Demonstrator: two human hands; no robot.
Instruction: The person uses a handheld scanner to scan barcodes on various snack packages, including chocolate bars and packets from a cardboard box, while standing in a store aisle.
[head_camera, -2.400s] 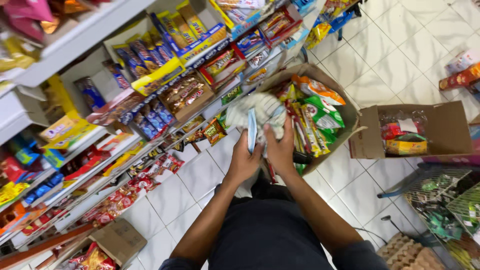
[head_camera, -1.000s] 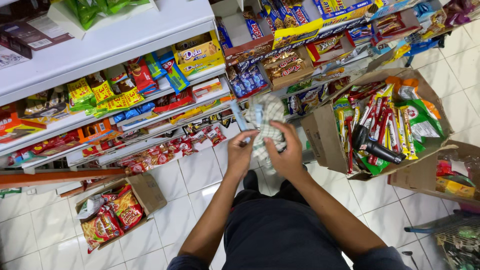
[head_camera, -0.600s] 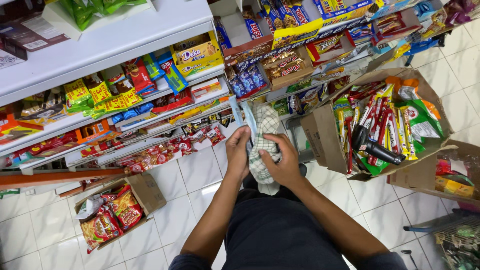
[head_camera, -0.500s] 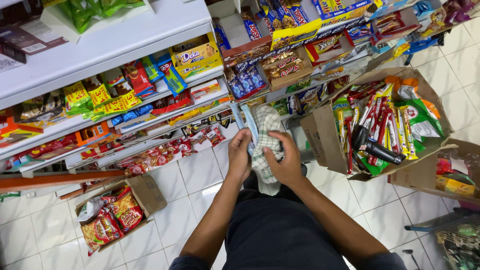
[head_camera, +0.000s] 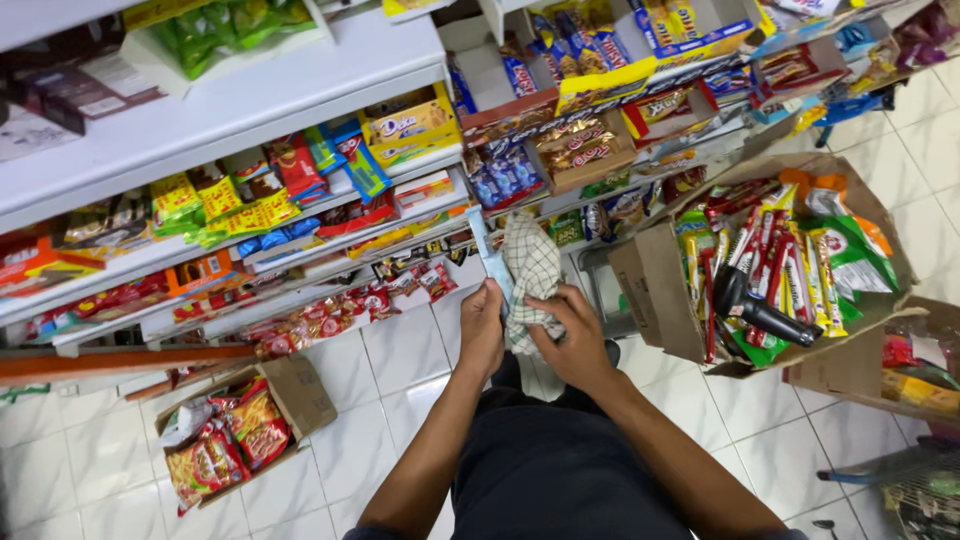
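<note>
Before the snack shelves (head_camera: 300, 215), both hands meet at waist height over the white tiled floor (head_camera: 390, 370). Right hand (head_camera: 572, 340) has its grip closed on a checked cloth (head_camera: 532, 275), which rises from the fist toward the shelf edge. Left hand (head_camera: 482, 325) has its grip closed around a thin pale blue strip (head_camera: 488, 255), standing upright and touching the cloth's left side. Just right of the hands sits an open cardboard box (head_camera: 660, 290) packed with snack packets; another open box of packets (head_camera: 290, 390) lies on the floor at lower left.
</note>
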